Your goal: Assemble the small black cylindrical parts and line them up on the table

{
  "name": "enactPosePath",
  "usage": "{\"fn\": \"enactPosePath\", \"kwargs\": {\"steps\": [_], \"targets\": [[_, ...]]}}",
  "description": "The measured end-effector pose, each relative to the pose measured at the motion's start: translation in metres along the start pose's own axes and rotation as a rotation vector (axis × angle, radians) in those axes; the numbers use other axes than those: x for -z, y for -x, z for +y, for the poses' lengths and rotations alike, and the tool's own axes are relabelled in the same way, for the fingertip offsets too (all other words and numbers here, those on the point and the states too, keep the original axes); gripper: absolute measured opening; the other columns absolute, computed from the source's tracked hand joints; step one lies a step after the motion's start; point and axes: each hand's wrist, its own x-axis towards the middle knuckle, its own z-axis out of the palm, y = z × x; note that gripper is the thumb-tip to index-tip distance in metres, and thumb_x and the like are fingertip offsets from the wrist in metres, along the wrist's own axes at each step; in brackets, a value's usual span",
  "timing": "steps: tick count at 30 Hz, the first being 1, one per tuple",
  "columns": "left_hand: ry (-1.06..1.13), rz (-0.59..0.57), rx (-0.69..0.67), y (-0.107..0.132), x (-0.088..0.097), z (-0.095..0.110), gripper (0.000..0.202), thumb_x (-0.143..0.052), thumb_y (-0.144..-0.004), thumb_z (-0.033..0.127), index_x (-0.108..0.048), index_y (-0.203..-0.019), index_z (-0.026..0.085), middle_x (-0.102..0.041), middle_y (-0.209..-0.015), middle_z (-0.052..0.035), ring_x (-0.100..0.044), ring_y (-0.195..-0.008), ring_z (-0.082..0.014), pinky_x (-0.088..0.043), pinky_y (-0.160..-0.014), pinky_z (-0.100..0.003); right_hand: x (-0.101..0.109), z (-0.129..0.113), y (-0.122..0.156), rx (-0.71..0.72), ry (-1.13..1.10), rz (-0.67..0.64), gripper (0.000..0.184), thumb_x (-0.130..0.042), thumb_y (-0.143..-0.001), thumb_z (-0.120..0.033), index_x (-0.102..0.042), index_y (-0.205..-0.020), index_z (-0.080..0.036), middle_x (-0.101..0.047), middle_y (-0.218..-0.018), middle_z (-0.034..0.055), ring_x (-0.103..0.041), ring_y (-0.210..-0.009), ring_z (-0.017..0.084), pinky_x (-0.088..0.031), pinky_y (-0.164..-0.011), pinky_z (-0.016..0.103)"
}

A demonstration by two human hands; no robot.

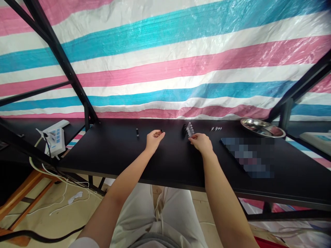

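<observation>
My left hand [154, 138] is closed above the black table, its fingertips pinching a small black cap [161, 131]. To the right, my right hand [200, 142] is closed too, with thumb and forefinger at the near end of a row of small clear vials [190, 128]; its fingertips seem to grip the nearest vial, partly hidden. Black caps [184, 130] stand in a line along the left side of that row. Left of my left hand, a single small vial with black ends [137, 132] is on the table.
Several small clear pieces [216, 129] lie right of the vials. A round steel tray [263, 128] sits at the back right, behind a blurred flat rectangular object [247, 157]. Black metal posts [74, 82] frame the table [111, 148]; a power strip [55, 142] with cables is at left.
</observation>
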Motion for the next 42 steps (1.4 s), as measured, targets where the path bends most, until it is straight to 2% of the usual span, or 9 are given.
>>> {"fn": "enactPosePath", "kwargs": {"steps": [6, 12, 15, 22, 27, 31, 37, 39, 42], "targets": [[-0.249, -0.119, -0.189, 0.006, -0.006, -0.004, 0.017, -0.066, -0.068, 0.028, -0.066, -0.08, 0.015, -0.064, -0.075, -0.0029, -0.052, -0.06, -0.0095, -0.043, -0.062, -0.024, -0.005, -0.004, 0.003, -0.057, 0.06, 0.022, 0.026, -0.056, -0.077, -0.038, -0.069, -0.091, -0.02, -0.068, -0.09, 0.0092, -0.062, -0.089, 0.024, -0.045, -0.073, 0.03], [-0.452, -0.302, -0.273, 0.004, -0.026, -0.012, 0.015, -0.066, -0.068, 0.026, -0.068, -0.08, 0.017, -0.064, -0.075, -0.0021, -0.052, -0.058, -0.0098, -0.043, -0.062, -0.024, -0.004, -0.005, 0.005, -0.079, 0.08, 0.028, 0.029, -0.057, -0.075, -0.038, -0.07, -0.094, -0.02, -0.067, -0.097, 0.0115, -0.062, -0.091, 0.026, -0.046, -0.073, 0.032], [-0.516, -0.337, -0.255, -0.001, -0.04, -0.015, 0.014, -0.067, -0.069, 0.028, -0.07, -0.077, 0.018, -0.064, -0.076, -0.0019, -0.053, -0.059, -0.0105, -0.042, -0.061, -0.024, -0.005, -0.003, 0.004, -0.065, 0.077, 0.039, 0.03, -0.057, -0.074, -0.038, -0.07, -0.094, -0.02, -0.067, -0.096, 0.0121, -0.063, -0.09, 0.026, -0.046, -0.072, 0.032], [-0.647, -0.284, -0.118, -0.012, -0.079, -0.011, 0.017, -0.066, -0.071, 0.035, -0.071, -0.082, 0.022, -0.064, -0.08, -0.0007, -0.057, -0.074, -0.0145, -0.041, -0.073, -0.027, -0.007, 0.002, 0.0, -0.025, 0.084, 0.08, 0.028, -0.058, -0.072, -0.037, -0.071, -0.089, -0.019, -0.068, -0.089, 0.0123, -0.063, -0.085, 0.026, -0.046, -0.067, 0.03], [-0.825, -0.298, -0.092, -0.013, -0.096, -0.012, 0.02, -0.062, -0.075, 0.039, -0.071, -0.082, 0.023, -0.064, -0.083, -0.0036, -0.057, -0.083, -0.0196, -0.039, -0.08, -0.035, -0.005, 0.001, 0.002, -0.036, 0.072, 0.067, 0.028, -0.058, -0.073, -0.036, -0.071, -0.091, -0.019, -0.067, -0.093, 0.0141, -0.063, -0.087, 0.027, -0.046, -0.069, 0.032], [-0.928, -0.307, -0.106, -0.012, -0.1, -0.016, 0.024, -0.06, -0.077, 0.042, -0.071, -0.079, 0.02, -0.063, -0.087, -0.007, -0.055, -0.09, -0.0235, -0.037, -0.083, -0.039, -0.002, -0.002, 0.005, -0.055, 0.072, 0.044, 0.028, -0.058, -0.074, -0.035, -0.07, -0.093, -0.019, -0.067, -0.095, 0.0152, -0.063, -0.088, 0.027, -0.047, -0.071, 0.034], [-0.978, -0.344, -0.132, -0.013, -0.098, -0.018, 0.026, -0.058, -0.079, 0.043, -0.068, -0.083, 0.02, -0.062, -0.091, -0.0071, -0.053, -0.092, -0.0234, -0.038, -0.082, -0.037, -0.002, -0.002, 0.005, -0.045, 0.069, 0.036, 0.033, -0.059, -0.073, -0.037, -0.069, -0.098, -0.018, -0.066, -0.099, 0.0145, -0.062, -0.092, 0.028, -0.046, -0.075, 0.035], [-1.017, -0.39, -0.209, -0.012, -0.092, -0.018, 0.026, -0.056, -0.08, 0.042, -0.067, -0.087, 0.018, -0.061, -0.093, -0.0079, -0.053, -0.092, -0.0234, -0.038, -0.08, -0.036, -0.002, -0.002, 0.005, -0.045, 0.073, 0.037, 0.035, -0.059, -0.073, -0.039, -0.068, -0.099, -0.018, -0.066, -0.099, 0.0144, -0.062, -0.093, 0.029, -0.046, -0.075, 0.035], [-1.103, -0.472, -0.401, -0.005, -0.075, -0.015, 0.025, -0.05, -0.084, 0.035, -0.064, -0.091, 0.016, -0.058, -0.097, -0.0102, -0.051, -0.095, -0.0236, -0.038, -0.079, -0.034, -0.002, -0.003, 0.006, -0.034, 0.07, 0.059, 0.038, -0.058, -0.073, -0.044, -0.068, -0.098, -0.017, -0.065, -0.097, 0.0152, -0.061, -0.092, 0.029, -0.046, -0.075, 0.036]]}}
